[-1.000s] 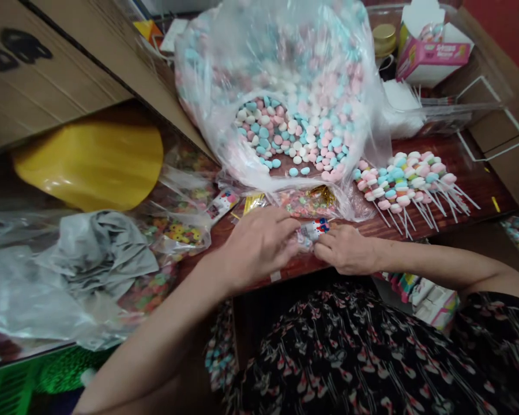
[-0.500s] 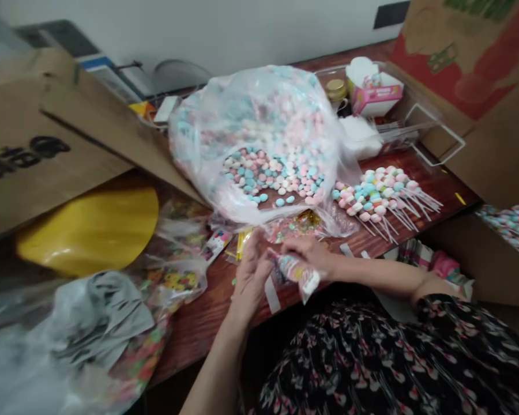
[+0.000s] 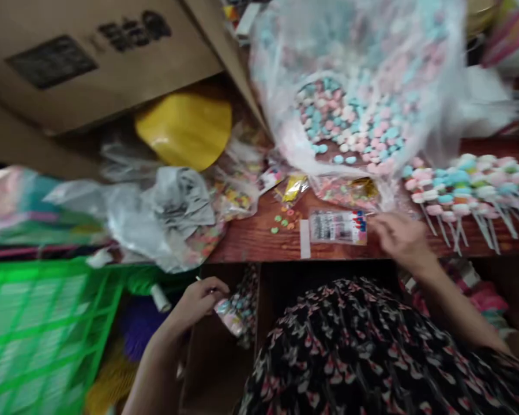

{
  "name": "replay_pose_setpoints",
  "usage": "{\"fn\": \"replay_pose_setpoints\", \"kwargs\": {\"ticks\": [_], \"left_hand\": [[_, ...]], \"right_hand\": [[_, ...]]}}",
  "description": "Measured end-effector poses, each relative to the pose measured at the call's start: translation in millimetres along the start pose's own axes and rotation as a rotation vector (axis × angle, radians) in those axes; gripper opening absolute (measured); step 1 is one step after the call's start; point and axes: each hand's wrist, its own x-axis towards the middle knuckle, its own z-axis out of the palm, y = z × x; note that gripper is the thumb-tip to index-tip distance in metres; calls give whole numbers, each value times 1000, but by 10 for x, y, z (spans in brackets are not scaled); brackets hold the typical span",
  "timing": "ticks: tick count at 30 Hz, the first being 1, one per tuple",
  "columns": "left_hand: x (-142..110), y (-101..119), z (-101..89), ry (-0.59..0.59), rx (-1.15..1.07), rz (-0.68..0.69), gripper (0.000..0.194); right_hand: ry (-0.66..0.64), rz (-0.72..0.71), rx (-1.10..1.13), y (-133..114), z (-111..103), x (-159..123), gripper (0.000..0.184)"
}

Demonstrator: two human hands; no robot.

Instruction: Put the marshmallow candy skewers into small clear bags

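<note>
Working right of the green plastic crate (image 3: 38, 328), the left hand (image 3: 194, 304) stays closed around a wrapped candy packet (image 3: 231, 317), held below the edge of the wooden bench (image 3: 251, 242). On the bench, a flat printed packet (image 3: 337, 226) lies just beside the open right hand (image 3: 400, 239), with candy-topped sticks (image 3: 467, 187) farther right.

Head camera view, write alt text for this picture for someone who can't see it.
A person's left hand holds a small candy packet below the edge of a wooden table, while the right hand is beside a flat sealed packet on it. A large clear bag of pastel candies sits behind.
</note>
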Motion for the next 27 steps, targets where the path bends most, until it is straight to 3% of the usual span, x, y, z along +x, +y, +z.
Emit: {"fn": "replay_pose_setpoints", "kwargs": {"ticks": [3, 5, 7, 10, 13, 15, 17, 19, 22, 27], "left_hand": [[8, -298, 251, 42, 333, -202, 22], [82, -257, 445, 2, 386, -165, 31], [157, -31, 585, -85, 424, -58, 32], [228, 589, 654, -179, 538, 219, 26], [277, 1435, 702, -67, 381, 833, 24], [305, 2019, 832, 8, 342, 1186, 21], [352, 2503, 1032, 121, 529, 1326, 18], [437, 2806, 1224, 192, 740, 1295, 21], [613, 2899, 1371, 246, 895, 1205, 22], [848, 2608, 1341, 347, 763, 1207, 21]], "right_hand": [[157, 148, -195, 622, -216, -233, 15], [273, 158, -311, 841, -341, -383, 14], [320, 225, -395, 875, -451, -506, 14], [359, 366, -450, 751, -514, -573, 18], [315, 538, -483, 696, -444, -505, 21], [262, 613, -534, 709, -392, -440, 22], [219, 651, -579, 702, -371, -391, 22], [193, 653, -593, 662, -376, -367, 23], [180, 600, -561, 592, -395, -371, 24], [123, 625, -530, 578, -340, -386, 20]]}}
